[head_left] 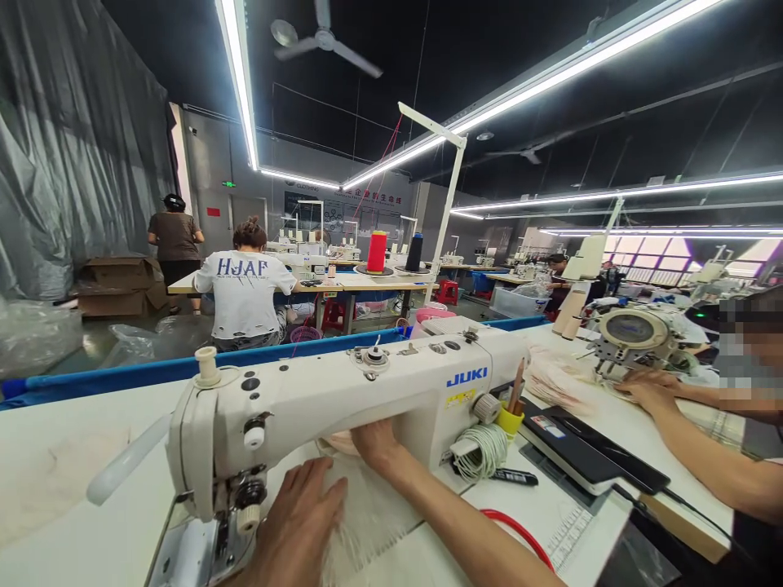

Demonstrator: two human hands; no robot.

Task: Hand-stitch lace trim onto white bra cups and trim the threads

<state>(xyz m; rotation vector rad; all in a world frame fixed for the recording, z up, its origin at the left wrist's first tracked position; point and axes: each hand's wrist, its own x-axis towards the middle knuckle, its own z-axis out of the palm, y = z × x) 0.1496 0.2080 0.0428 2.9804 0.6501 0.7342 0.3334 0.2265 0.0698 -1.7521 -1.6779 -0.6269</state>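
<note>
A white JUKI sewing machine (342, 391) stands across the table in front of me. My left hand (299, 522) lies flat on pale, sheer fabric (367, 514) just right of the needle and presser foot (236, 509). Further back, my right hand (374, 444) rests under the machine arm, pressing the same fabric down. Neither hand grips anything; both are spread on the cloth.
A yellow cup with tools (510, 416), a coiled white cord (483, 448) and a black control box (581, 448) sit to the right. A co-worker's hand (648, 390) works at the neighbouring machine (630, 334). Another person in a white T-shirt (245, 289) sits ahead.
</note>
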